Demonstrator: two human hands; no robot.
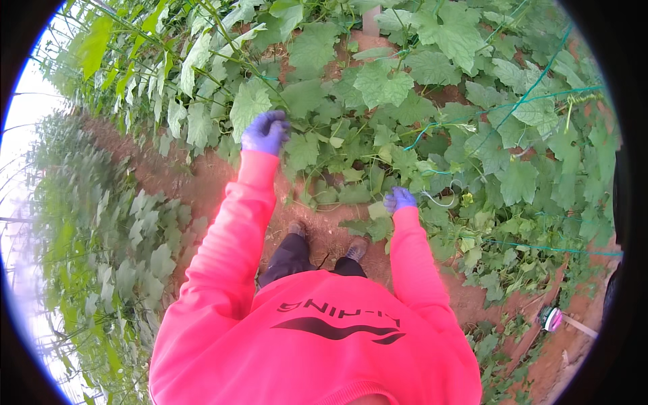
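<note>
My left hand [265, 133], in a purple glove, is raised among the broad leaves of a climbing plant. Its fingers are curled in beside a large pale green leaf [250, 106], and a slanting vine stem [253, 71] runs down close to them. Lower and to the right, my right hand [401, 199] wears the same kind of glove and has its fingers drawn together at the edge of the foliage. Leaves and thin stems surround it. Whatever either hand holds, if anything, is too small or hidden to make out.
Green twine [533, 101] crosses the plants at the right, and a pale looped cord [442, 201] hangs near my right hand. Another leafy row [128, 236] stands left of the soil path [175, 179]. A round pink-and-white object [551, 318] sits at the lower right.
</note>
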